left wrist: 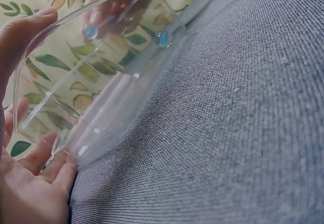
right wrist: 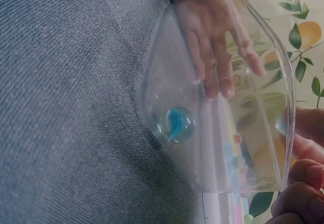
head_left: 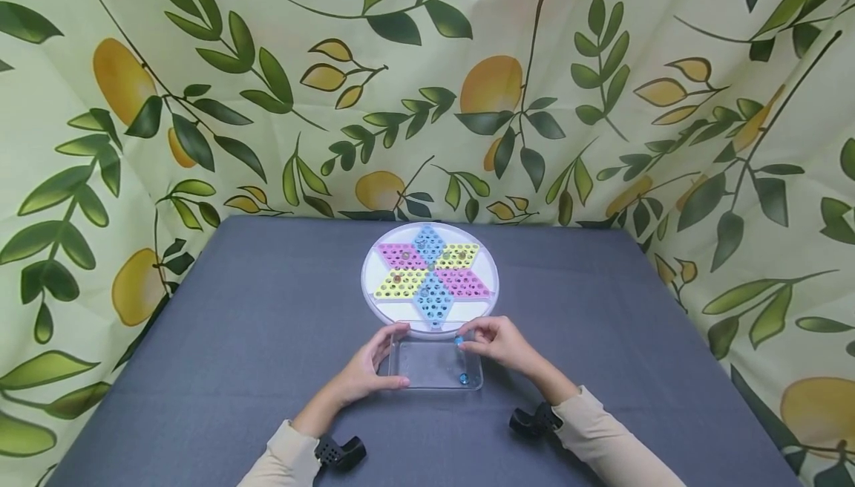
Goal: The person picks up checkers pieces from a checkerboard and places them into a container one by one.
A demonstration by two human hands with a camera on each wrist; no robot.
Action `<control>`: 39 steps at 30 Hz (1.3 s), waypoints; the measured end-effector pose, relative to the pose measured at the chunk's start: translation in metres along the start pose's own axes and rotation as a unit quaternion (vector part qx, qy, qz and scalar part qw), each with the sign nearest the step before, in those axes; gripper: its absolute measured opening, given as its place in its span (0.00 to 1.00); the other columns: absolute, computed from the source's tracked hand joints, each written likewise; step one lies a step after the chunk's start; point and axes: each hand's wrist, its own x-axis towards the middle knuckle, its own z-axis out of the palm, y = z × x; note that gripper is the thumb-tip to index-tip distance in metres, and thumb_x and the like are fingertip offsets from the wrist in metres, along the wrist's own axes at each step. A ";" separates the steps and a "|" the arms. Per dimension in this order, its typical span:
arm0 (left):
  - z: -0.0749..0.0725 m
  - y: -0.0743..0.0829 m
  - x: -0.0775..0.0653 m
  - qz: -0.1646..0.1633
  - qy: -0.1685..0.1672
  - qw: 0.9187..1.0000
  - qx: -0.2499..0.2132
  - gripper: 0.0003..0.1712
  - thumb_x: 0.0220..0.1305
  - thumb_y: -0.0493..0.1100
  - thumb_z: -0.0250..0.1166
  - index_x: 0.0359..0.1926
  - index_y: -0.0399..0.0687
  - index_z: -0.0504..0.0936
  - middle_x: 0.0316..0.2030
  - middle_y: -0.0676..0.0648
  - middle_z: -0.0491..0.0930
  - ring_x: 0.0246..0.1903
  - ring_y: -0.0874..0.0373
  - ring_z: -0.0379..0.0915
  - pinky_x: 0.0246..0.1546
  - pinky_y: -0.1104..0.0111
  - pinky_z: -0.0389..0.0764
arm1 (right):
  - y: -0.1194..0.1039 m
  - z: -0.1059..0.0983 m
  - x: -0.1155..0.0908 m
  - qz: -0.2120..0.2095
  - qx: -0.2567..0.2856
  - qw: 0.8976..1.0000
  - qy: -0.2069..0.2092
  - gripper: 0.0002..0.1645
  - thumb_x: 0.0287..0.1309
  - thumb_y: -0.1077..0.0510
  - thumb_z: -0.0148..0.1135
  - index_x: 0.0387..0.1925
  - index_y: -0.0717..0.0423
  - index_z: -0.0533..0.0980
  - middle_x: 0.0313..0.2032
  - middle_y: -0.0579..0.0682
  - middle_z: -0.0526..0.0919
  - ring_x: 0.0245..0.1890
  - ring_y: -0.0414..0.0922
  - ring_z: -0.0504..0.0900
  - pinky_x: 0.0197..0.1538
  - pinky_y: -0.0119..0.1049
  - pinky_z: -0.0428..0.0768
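In the head view, a cream fabric backdrop [head_left: 414, 71] sweeps in soft folds from eight o'clock over twelve to four, printed with green leaf sprigs [head_left: 207, 8]. Plump orange fruits [head_left: 490, 85] show at one and ten o'clock, while a woven blue-grey tablecloth [head_left: 434, 427] spreads out toward six.
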 end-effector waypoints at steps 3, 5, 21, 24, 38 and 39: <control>0.000 -0.001 -0.001 -0.001 0.002 1.000 0.000 0.48 0.49 0.36 0.73 0.69 0.36 0.58 0.71 0.29 0.55 0.64 0.83 0.56 0.64 0.91 0.53 | 0.000 0.001 0.001 0.008 0.002 1.000 -0.004 0.11 0.51 0.66 0.68 0.37 0.69 0.81 0.16 0.40 0.61 0.15 0.27 0.57 0.19 0.21 0.58; 0.000 -0.001 -0.001 -0.003 0.003 1.000 0.001 0.48 0.49 0.36 0.73 0.69 0.37 0.58 0.71 0.29 0.55 0.64 0.83 0.56 0.64 0.91 0.53 | 0.001 0.001 0.001 0.013 0.001 1.000 -0.005 0.11 0.51 0.66 0.69 0.37 0.69 0.81 0.16 0.40 0.61 0.15 0.27 0.57 0.19 0.20 0.58; -0.001 -0.003 0.000 -0.007 0.001 1.000 0.004 0.48 0.49 0.36 0.73 0.69 0.38 0.58 0.71 0.30 0.55 0.65 0.81 0.56 0.65 0.90 0.54 | -0.002 0.000 0.001 0.005 0.012 1.000 -0.007 0.13 0.51 0.67 0.68 0.37 0.73 0.79 0.17 0.41 0.63 0.16 0.27 0.58 0.19 0.21 0.58; -0.001 -0.002 -0.001 -0.013 0.002 1.000 0.005 0.49 0.49 0.36 0.73 0.69 0.39 0.58 0.71 0.30 0.55 0.65 0.83 0.56 0.65 0.90 0.54 | -0.003 -0.001 0.002 0.007 0.013 1.000 -0.008 0.13 0.51 0.67 0.68 0.37 0.73 0.79 0.17 0.40 0.64 0.16 0.27 0.59 0.19 0.21 0.58; -0.001 -0.002 0.000 -0.009 0.002 1.000 0.002 0.48 0.49 0.36 0.73 0.69 0.38 0.58 0.71 0.30 0.56 0.64 0.84 0.56 0.64 0.91 0.54 | 0.000 -0.014 0.016 0.009 0.007 1.000 0.028 0.13 0.51 0.67 0.67 0.38 0.74 0.79 0.17 0.40 0.65 0.16 0.28 0.60 0.19 0.21 0.58; -0.001 -0.002 0.000 -0.008 0.001 1.000 0.001 0.48 0.49 0.36 0.73 0.69 0.38 0.58 0.71 0.30 0.56 0.64 0.83 0.56 0.64 0.91 0.54 | 0.000 -0.015 0.018 0.012 0.009 0.999 0.029 0.13 0.51 0.67 0.67 0.38 0.74 0.79 0.17 0.40 0.65 0.16 0.28 0.60 0.18 0.21 0.58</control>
